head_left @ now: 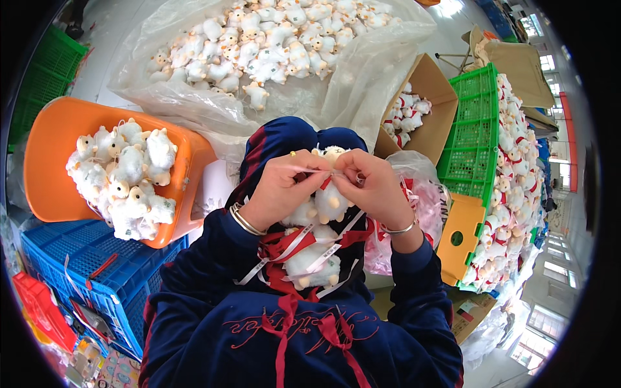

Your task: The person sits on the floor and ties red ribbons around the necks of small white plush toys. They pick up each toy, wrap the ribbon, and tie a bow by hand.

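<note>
My left hand (pixel 279 187) and my right hand (pixel 374 188) meet at chest height around a small white plush sheep (pixel 330 194). Both pinch a thin ribbon (pixel 323 172) drawn across the toy's neck, fingers closed on it from either side. A second white plush sheep (pixel 312 264) lies in my lap below, among loose red and white ribbons (pixel 291 249). Bangles sit on both wrists. The toy's face is mostly hidden behind my fingers.
An orange tub (pixel 52 187) of plain plush sheep stands at left on a blue crate (pixel 77 258). A large clear plastic bag (pixel 362 77) of sheep lies ahead. A cardboard box (pixel 430 90) and a green crate (pixel 472 139) with ribboned sheep stand at right.
</note>
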Demonstrator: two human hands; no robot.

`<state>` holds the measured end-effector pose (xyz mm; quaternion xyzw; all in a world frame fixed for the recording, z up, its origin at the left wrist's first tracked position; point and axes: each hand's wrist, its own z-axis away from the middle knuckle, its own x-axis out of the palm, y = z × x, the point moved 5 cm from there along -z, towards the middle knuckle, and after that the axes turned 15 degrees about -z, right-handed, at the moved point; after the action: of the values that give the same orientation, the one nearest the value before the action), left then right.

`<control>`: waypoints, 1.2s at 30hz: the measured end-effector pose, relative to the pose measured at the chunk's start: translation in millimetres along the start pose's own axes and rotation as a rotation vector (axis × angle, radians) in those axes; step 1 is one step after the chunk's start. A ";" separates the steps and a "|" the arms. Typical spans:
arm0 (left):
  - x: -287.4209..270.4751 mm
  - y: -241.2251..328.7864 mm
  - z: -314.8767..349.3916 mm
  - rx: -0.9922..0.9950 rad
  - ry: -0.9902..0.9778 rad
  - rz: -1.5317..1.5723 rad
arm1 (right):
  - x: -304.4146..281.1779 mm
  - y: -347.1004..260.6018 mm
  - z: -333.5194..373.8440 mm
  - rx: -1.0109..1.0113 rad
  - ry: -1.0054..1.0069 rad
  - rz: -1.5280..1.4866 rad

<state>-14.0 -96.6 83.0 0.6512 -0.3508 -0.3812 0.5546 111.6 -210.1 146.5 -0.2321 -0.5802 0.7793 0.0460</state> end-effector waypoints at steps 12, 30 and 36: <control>0.2 12.3 0.9 0.001 -0.255 0.248 | 8.2 11.2 17.6 -0.300 0.230 0.121; 10.7 10.9 -3.0 -0.283 -0.148 0.030 | 4.7 24.7 16.7 -0.059 0.139 -0.409; 12.3 10.3 -0.6 -0.203 -0.109 0.008 | -1.4 34.5 9.2 0.073 0.064 -0.425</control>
<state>-8.2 -108.6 91.9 0.5686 -0.3428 -0.4476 0.5991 115.8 -229.8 117.0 -0.1271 -0.5856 0.7650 0.2361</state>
